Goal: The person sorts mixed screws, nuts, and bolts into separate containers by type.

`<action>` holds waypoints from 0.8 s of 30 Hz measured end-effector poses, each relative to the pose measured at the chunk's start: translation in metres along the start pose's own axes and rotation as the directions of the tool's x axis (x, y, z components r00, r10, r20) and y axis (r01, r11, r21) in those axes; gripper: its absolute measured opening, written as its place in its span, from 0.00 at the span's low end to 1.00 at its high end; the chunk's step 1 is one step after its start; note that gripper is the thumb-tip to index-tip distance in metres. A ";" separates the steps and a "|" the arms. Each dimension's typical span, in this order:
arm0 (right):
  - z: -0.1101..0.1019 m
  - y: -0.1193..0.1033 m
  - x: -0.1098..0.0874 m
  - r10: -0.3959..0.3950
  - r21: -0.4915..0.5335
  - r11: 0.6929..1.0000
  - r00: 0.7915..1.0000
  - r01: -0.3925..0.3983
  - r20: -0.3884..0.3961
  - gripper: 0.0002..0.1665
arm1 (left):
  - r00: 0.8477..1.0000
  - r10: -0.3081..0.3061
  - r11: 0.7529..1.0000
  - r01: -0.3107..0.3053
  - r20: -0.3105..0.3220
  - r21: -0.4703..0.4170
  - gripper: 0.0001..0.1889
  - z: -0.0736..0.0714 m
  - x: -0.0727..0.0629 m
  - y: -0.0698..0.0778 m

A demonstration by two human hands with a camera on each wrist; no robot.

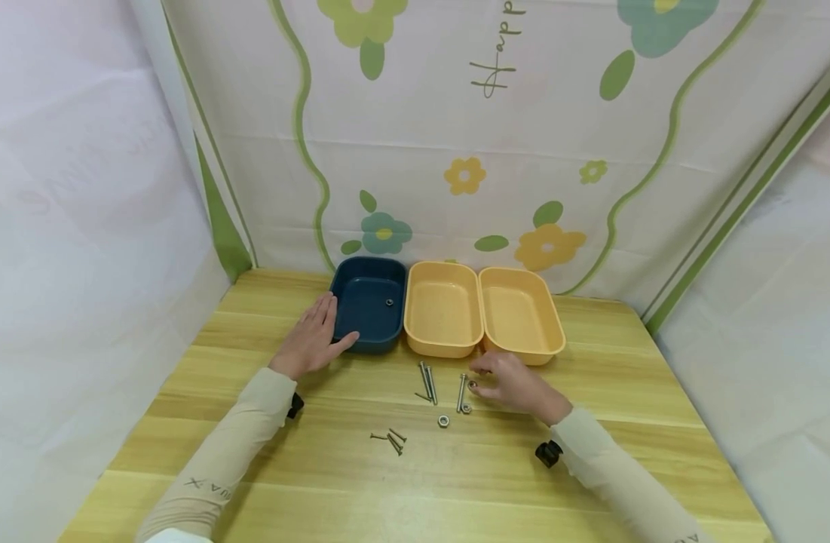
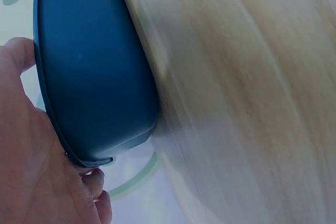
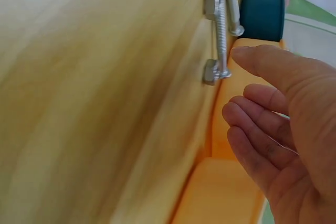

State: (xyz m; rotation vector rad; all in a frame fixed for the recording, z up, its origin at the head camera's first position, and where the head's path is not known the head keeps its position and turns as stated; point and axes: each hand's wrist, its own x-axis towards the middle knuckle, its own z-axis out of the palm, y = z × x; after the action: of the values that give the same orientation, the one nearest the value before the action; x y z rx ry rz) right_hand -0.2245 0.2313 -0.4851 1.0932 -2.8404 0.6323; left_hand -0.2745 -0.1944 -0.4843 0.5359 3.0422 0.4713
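Observation:
My left hand [image 1: 309, 339] rests at the near left corner of a dark blue bin [image 1: 369, 348], fingers along its left rim and thumb by the front rim. A nut [image 1: 390, 302] lies inside that bin. In the right wrist view my right hand [image 3: 283, 114] has thumb and fingers apart, nothing between them. Its fingertips are close to a nut [image 1: 472, 385] on the table. Beside that nut lies a long bolt [image 1: 461, 394], with another nut [image 1: 466, 409] at its near end. A third loose nut [image 1: 444, 421] sits closer to me.
Two yellow bins [image 1: 444, 351] [image 1: 523, 358] stand right of the blue one, against a flowered cloth backdrop [image 1: 401, 113]. Two long bolts [image 1: 424, 379] and a small screw [image 1: 423, 397] lie in front of them. Several small screws [image 1: 394, 443] are scattered nearer on the wooden table [image 1: 320, 483].

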 end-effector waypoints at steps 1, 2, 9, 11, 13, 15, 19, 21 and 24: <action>0.001 0.001 -0.001 0.001 -0.004 1.000 1.000 -0.001 -0.001 0.20 | 1.000 0.000 1.000 0.000 0.000 0.004 0.53 0.000 0.000 0.000; 0.003 0.002 -0.001 0.003 -0.007 1.000 1.000 -0.003 -0.003 0.20 | 1.000 -0.001 1.000 0.001 0.001 0.005 0.53 0.001 0.001 -0.001; 0.011 0.008 -0.004 0.014 0.012 1.000 1.000 -0.014 0.006 0.18 | 1.000 -0.006 1.000 0.006 0.005 0.011 0.53 0.001 0.001 0.000; 0.013 0.009 -0.004 0.006 0.015 1.000 1.000 -0.006 0.011 0.16 | 1.000 -0.003 1.000 0.003 0.001 0.010 0.53 0.000 0.001 0.000; 0.014 0.010 -0.003 -0.007 0.018 1.000 1.000 0.007 0.012 0.13 | 1.000 0.000 1.000 0.000 -0.002 0.008 0.53 0.000 0.000 0.001; 0.015 0.010 -0.002 -0.018 0.029 0.999 1.000 0.017 0.011 0.11 | 1.000 0.002 1.000 -0.002 -0.003 0.007 0.53 0.000 0.000 0.002; 0.017 0.011 0.001 -0.026 0.051 0.998 0.999 0.025 0.020 0.07 | 1.000 0.000 1.000 0.000 0.003 0.006 0.53 -0.001 0.000 0.003; 0.016 0.011 0.003 -0.025 0.061 0.998 0.999 0.024 0.028 0.06 | 1.000 -0.003 1.000 0.003 0.006 0.007 0.53 -0.001 0.000 0.003; 0.014 0.011 0.006 -0.023 0.072 0.997 0.999 0.020 0.035 0.07 | 1.000 -0.005 1.000 0.005 0.006 0.002 0.53 -0.002 0.000 0.003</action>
State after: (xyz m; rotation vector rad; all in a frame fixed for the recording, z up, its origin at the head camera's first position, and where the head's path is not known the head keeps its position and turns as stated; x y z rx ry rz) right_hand -0.2346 0.2296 -0.5013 1.1553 -2.8527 0.7249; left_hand -0.2735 -0.1921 -0.4816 0.5289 3.0378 0.4657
